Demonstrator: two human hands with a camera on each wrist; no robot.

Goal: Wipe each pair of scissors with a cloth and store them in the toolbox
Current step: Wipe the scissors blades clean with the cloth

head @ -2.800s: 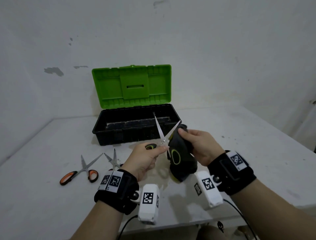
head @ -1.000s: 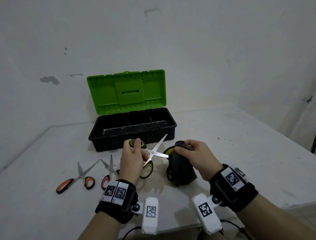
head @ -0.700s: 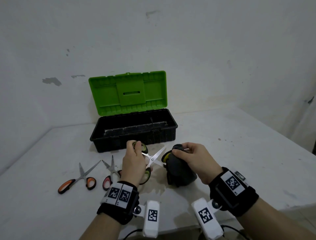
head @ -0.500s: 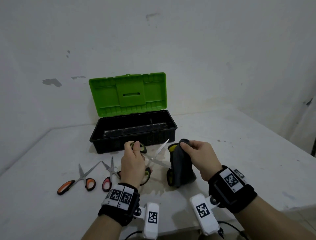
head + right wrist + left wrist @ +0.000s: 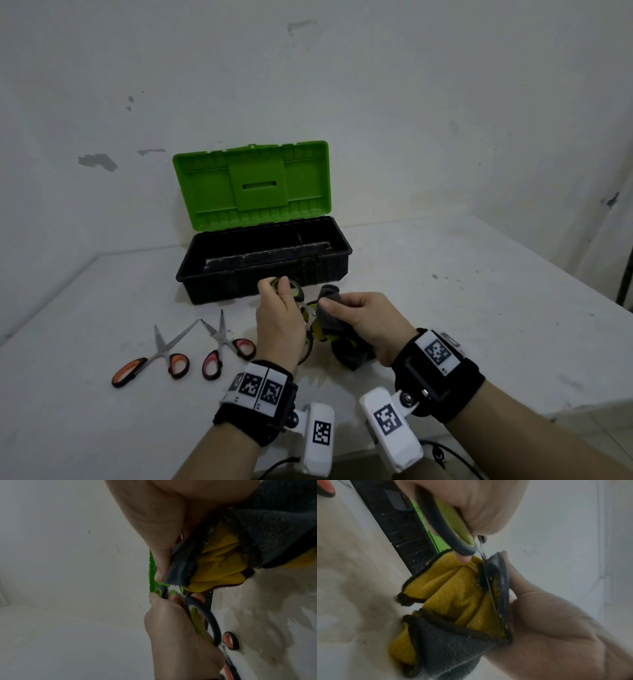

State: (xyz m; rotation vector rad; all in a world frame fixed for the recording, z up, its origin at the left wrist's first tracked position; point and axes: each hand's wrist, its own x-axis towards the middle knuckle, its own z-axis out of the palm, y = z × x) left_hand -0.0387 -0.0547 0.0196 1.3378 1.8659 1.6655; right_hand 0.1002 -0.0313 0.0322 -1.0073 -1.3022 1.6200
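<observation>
My left hand (image 5: 279, 313) grips the green-and-grey handles of a pair of scissors (image 5: 297, 287), seen close in the left wrist view as a handle loop (image 5: 453, 534). My right hand (image 5: 363, 318) pinches a grey-and-yellow cloth (image 5: 337, 325) folded around one scissor blade (image 5: 489, 588); most of the blade is hidden in the fold. The cloth (image 5: 223, 555) hangs down to the table. Both hands work just in front of the open toolbox (image 5: 263, 270), whose green lid (image 5: 251, 183) stands upright.
Two more pairs of scissors lie on the white table (image 5: 462, 308) to the left: orange-handled ones (image 5: 157, 358) and smaller red-handled ones (image 5: 224, 346). The toolbox sits near the back wall. The table's front edge runs under my wrists.
The scissors' open blades were in plain view a second ago. My right hand has since brought the cloth over a blade, and both hands have drawn together.
</observation>
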